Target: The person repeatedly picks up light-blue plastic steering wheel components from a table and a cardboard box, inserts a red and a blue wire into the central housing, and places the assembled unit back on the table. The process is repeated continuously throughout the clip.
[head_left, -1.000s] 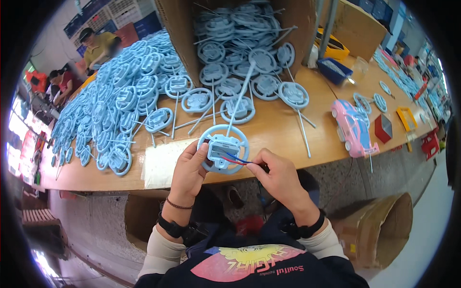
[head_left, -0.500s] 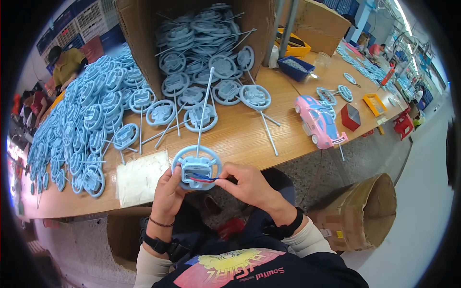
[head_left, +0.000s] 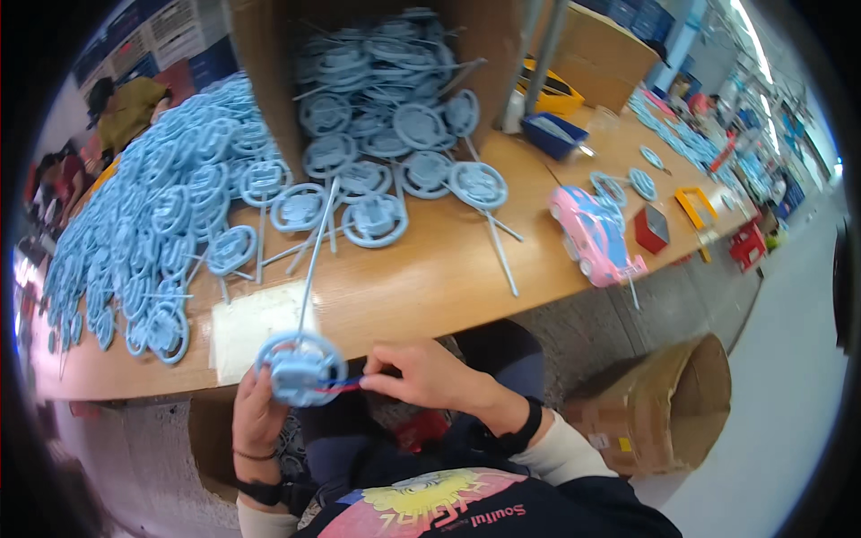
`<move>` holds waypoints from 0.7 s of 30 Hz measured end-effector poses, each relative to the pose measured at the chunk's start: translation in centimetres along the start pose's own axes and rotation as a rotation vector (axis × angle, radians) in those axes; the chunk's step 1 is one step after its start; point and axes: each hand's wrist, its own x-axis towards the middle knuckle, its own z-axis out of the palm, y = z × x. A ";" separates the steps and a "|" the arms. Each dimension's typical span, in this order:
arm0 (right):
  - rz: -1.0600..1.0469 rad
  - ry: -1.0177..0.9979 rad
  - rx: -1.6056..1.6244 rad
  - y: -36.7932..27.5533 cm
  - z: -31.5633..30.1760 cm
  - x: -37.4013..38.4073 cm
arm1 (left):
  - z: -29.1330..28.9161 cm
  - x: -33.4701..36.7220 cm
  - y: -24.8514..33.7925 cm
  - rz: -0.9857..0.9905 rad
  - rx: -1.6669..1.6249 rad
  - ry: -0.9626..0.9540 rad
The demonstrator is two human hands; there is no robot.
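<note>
My left hand is closed on the rim of a light blue toy steering wheel, held above the table's front edge and tilted. A long thin rod sticks up from the wheel toward the back. Out of the wheel's middle run thin red and blue wires. The fingers of my right hand pinch the far ends of these wires, stretching them to the right of the wheel. The wheel is a little blurred, so its middle shows few details.
Many similar wheels lie in a pile on the left and in a cardboard box at the back. A pale sheet lies on the wooden table. Right stand a pink toy car, a red box and a blue bin. A carton stands on the floor.
Both hands and the wheel have moved left and toward me. The wheel has turned, and its open middle no longer faces me. More of the wires now shows between wheel and right hand.
</note>
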 end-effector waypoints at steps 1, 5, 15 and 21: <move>0.024 -0.022 0.003 0.1 0.0 0.0 | -2.6 -2.0 1.0 0.037 0.112 0.074; 0.261 -0.001 0.185 1.2 -0.9 -0.8 | -14.0 -11.6 4.0 -0.094 0.417 0.240; 0.336 0.287 0.477 6.1 -2.6 -0.4 | -5.9 3.0 8.5 0.284 1.085 0.329; 0.290 0.272 0.533 5.7 -2.5 -0.4 | -2.8 24.7 1.6 0.727 1.834 0.160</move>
